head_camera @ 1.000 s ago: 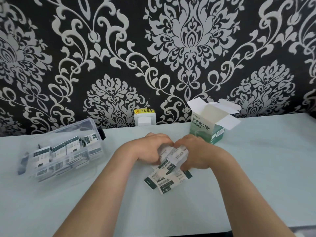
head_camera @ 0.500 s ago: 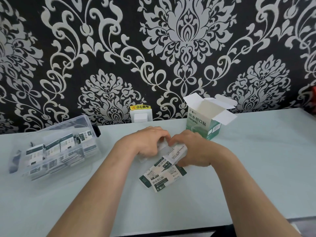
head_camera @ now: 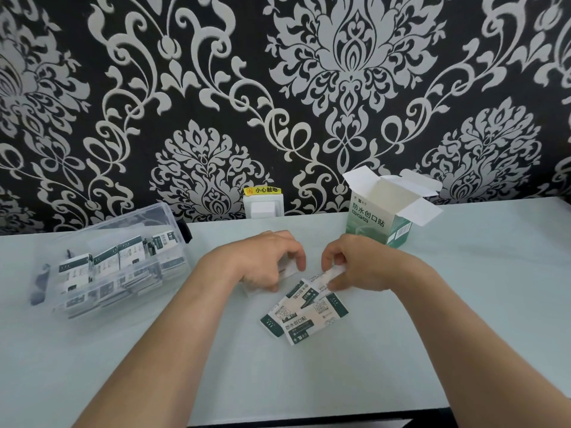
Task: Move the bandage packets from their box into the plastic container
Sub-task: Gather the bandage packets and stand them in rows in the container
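A green and white bandage box stands open at the back right of the pale table, its flaps spread. A few bandage packets lie fanned out on the table in the middle. My left hand is closed on white packets just left of that pile. My right hand pinches a packet at the pile's upper right end. The clear plastic container lies tilted at the left with several packets standing inside it.
A white wall socket with a yellow warning sticker sits at the table's back edge, against the black and silver patterned wall. The table's front edge runs just below my forearms.
My two hands have drawn apart, each keeping packets. The fanned pile between them shows more. The camera has tilted slightly.
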Motion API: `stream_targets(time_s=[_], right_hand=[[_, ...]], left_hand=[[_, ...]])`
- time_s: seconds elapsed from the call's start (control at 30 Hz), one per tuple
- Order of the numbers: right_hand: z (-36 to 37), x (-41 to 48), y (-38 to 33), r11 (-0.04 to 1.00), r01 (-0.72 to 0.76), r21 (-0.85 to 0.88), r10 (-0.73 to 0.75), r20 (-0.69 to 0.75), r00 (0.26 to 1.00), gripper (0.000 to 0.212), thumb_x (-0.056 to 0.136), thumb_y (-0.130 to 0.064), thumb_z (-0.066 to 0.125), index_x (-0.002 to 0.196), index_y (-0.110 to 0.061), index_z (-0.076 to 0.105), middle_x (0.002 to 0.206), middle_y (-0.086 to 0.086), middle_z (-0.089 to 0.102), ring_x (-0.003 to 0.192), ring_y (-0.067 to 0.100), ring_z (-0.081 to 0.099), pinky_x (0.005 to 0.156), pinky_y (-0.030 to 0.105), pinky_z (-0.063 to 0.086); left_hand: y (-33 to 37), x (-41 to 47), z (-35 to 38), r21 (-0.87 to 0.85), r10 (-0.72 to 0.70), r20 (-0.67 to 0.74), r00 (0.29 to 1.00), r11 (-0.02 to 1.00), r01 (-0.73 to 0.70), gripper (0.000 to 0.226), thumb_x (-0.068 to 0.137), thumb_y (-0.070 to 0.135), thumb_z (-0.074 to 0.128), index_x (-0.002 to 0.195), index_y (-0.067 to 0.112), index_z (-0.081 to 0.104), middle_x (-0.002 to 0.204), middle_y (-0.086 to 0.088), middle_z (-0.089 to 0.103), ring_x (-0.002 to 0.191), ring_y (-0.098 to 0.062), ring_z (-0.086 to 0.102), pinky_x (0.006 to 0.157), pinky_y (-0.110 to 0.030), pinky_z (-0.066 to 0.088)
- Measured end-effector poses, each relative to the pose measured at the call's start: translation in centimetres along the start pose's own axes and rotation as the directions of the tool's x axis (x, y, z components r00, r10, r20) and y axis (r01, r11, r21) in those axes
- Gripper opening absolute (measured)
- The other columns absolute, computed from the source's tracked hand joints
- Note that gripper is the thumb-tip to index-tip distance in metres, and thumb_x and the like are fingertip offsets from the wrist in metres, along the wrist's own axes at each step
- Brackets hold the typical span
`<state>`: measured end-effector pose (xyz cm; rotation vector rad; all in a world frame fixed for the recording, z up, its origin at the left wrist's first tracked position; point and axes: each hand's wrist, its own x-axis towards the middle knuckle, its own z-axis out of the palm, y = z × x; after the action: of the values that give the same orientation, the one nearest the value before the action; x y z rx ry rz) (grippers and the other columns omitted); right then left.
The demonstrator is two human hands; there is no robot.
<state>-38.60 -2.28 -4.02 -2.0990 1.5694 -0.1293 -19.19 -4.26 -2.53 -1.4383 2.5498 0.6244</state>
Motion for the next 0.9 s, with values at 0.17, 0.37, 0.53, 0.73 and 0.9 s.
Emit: stream_targets(time_s=[0.17, 0.37, 0.53, 0.73, 0.9], right_hand=[[0.0, -0.4, 0.0, 1.0, -0.001, -0.03, 0.002, 0.015, 1.0, 0.027, 0.077, -0.028, 0.078, 0.079, -0.031, 0.051, 0.096, -0.008, 0.049, 0.091, 0.014, 0.05, 0.072, 0.023, 0.041], [-0.2, -0.6, 0.5, 0.993, -0.021, 0.119, 0.036, -0.124, 0.992, 0.024, 0.078, -0.018, 0.075, 0.087, -0.029, 0.057, 0.08, -0.009, 0.052, 0.07, 0.007, 0.048, 0.053, 0.019, 0.038], [-0.2, -0.4, -0.6, 0.969, 0.032, 0.245, 0.056, -0.343, 0.938, 0.013, 0.086, -0.016, 0.066, 0.083, -0.028, 0.068, 0.075, -0.012, 0.061, 0.07, 0.008, 0.054, 0.054, 0.018, 0.038], [0.9, -0.1, -2.2, 0.957, 0.092, 0.276, 0.031, -0.413, 0.91, 0.012, 0.088, -0.015, 0.066, 0.094, -0.019, 0.076, 0.095, -0.005, 0.069, 0.089, 0.015, 0.061, 0.073, 0.021, 0.043], [1.3, 0.4, -2.9, 0.935, 0.186, 0.304, 0.001, -0.524, 0.852, 0.012, 0.083, -0.014, 0.073, 0.087, -0.024, 0.078, 0.09, -0.009, 0.045, 0.102, 0.017, 0.048, 0.092, 0.03, 0.039]], left_hand=[[0.1, -0.2, 0.1, -0.009, -0.087, -0.027, 0.996, 0.996, 0.087, 0.051, 0.077, 0.009, 0.076, 0.118, 0.03, 0.055, 0.126, 0.009, 0.04, 0.118, -0.014, 0.041, 0.101, -0.032, 0.04], [0.1, -1.5, 0.7, 0.036, -0.237, -0.124, 0.964, 0.969, 0.243, 0.045, 0.082, 0.012, 0.068, 0.119, 0.029, 0.048, 0.116, 0.003, 0.048, 0.104, -0.019, 0.051, 0.084, -0.031, 0.046], [0.0, -1.8, 1.0, -0.023, -0.317, -0.211, 0.925, 0.947, 0.319, 0.03, 0.081, 0.014, 0.069, 0.098, 0.027, 0.048, 0.108, 0.001, 0.058, 0.099, -0.02, 0.055, 0.078, -0.028, 0.045], [-0.1, -1.8, 1.1, -0.177, -0.299, -0.137, 0.944, 0.945, 0.274, 0.038, 0.079, 0.01, 0.07, 0.102, 0.029, 0.045, 0.088, 0.01, 0.054, 0.088, -0.015, 0.054, 0.075, -0.029, 0.046], [-0.7, -2.4, 0.9, -0.469, -0.309, -0.133, 0.942, 0.857, 0.215, 0.052, 0.075, 0.002, 0.075, 0.112, 0.029, 0.05, 0.093, 0.001, 0.062, 0.082, -0.019, 0.062, 0.077, -0.036, 0.054]])
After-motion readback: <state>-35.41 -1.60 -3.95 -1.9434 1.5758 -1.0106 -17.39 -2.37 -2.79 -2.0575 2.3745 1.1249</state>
